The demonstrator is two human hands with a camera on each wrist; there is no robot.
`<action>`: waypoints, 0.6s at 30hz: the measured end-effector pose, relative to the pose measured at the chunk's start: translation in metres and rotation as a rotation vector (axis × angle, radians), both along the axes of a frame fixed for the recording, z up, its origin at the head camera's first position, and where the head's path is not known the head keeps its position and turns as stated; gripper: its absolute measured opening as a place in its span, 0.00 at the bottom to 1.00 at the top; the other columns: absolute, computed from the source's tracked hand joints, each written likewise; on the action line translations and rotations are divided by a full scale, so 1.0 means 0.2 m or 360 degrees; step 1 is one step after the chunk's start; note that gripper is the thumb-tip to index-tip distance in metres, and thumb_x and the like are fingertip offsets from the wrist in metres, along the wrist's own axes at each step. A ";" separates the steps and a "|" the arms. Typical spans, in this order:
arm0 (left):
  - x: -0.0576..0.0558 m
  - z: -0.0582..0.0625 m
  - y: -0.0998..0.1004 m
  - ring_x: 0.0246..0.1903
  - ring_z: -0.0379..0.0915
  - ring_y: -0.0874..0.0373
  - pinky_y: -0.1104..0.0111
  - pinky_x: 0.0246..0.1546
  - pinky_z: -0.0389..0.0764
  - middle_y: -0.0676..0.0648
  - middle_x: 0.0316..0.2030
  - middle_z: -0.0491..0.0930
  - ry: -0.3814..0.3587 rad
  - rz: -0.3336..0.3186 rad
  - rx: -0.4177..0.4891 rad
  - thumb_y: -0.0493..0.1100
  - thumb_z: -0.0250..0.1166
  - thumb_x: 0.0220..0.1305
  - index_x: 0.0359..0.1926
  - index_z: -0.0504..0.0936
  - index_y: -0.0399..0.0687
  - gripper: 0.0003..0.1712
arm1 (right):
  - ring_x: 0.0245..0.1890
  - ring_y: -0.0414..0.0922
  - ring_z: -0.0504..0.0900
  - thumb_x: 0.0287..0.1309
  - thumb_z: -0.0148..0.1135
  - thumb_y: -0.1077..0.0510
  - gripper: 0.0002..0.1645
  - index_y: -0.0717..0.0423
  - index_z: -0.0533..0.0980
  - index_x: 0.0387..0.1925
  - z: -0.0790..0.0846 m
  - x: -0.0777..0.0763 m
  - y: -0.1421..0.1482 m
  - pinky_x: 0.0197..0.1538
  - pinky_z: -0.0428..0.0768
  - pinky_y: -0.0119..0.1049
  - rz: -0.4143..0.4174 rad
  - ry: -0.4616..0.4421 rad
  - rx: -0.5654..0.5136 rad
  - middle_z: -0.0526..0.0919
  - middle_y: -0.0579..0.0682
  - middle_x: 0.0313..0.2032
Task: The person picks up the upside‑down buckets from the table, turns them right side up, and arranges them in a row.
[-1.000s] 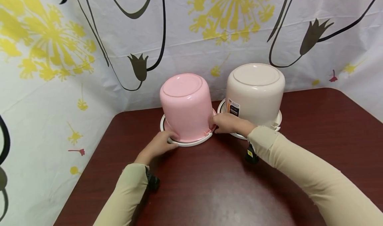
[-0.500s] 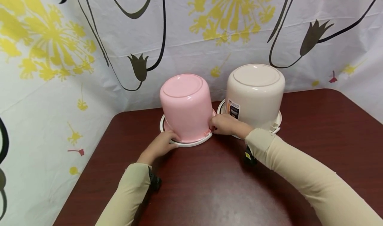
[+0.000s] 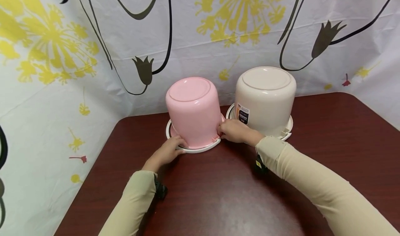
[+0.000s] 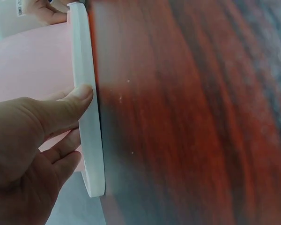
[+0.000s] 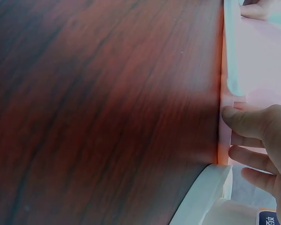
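Two-sided pinch: left hand [image 3: 165, 151] and right hand [image 3: 234, 130] held the upturned pink bucket [image 3: 194, 116] by its rim [image 5: 225, 147] beside the cream bucket [image 3: 267, 100].
Even pressure at both sides probably served best, with the left thumb [image 4: 79, 95] kept on the white handle [image 4: 83, 54]. Since the earlier head frames, bucket and hands had scarcely shifted.

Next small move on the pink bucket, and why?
Probably a slight lift straight up with both hands: the pink bucket sits upside down on the table, the left hand pinches its white handle, and the right hand grips its rim on the side nearest the cream bucket.
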State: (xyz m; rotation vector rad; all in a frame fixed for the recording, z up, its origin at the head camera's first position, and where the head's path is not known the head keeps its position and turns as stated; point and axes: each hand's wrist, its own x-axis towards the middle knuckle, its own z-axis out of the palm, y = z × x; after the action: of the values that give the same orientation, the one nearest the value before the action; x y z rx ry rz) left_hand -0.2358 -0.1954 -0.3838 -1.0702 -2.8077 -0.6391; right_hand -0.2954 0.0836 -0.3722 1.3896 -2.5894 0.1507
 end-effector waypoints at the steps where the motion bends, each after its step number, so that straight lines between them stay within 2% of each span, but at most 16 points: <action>1: 0.00 0.00 0.00 0.39 0.71 0.49 0.60 0.45 0.71 0.44 0.34 0.74 0.0000 -0.0005 -0.0001 0.31 0.64 0.54 0.34 0.79 0.38 0.05 | 0.27 0.49 0.77 0.42 0.67 0.60 0.08 0.48 0.75 0.18 0.00 0.00 0.00 0.31 0.74 0.43 0.0001 0.0008 0.0003 0.77 0.44 0.22; 8: 0.02 -0.01 0.02 0.40 0.68 0.49 0.59 0.46 0.69 0.44 0.35 0.72 0.0018 -0.0002 0.0004 0.31 0.63 0.55 0.34 0.76 0.39 0.05 | 0.30 0.51 0.77 0.42 0.66 0.60 0.05 0.50 0.76 0.21 0.00 0.01 0.01 0.34 0.74 0.43 -0.0001 0.0015 0.0027 0.77 0.46 0.25; 18: 0.02 -0.01 0.01 0.40 0.67 0.48 0.58 0.44 0.69 0.44 0.36 0.71 0.0063 0.0012 0.0038 0.30 0.63 0.54 0.34 0.74 0.40 0.07 | 0.31 0.50 0.77 0.44 0.66 0.61 0.05 0.50 0.76 0.22 0.01 0.01 0.01 0.35 0.75 0.43 -0.0032 0.0005 -0.0032 0.78 0.46 0.27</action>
State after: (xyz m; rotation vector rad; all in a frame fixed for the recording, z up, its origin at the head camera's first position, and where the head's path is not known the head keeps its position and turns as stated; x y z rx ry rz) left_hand -0.2321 -0.1936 -0.3856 -1.0552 -2.7621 -0.6422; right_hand -0.2927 0.0854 -0.3706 1.3557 -2.5912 0.1714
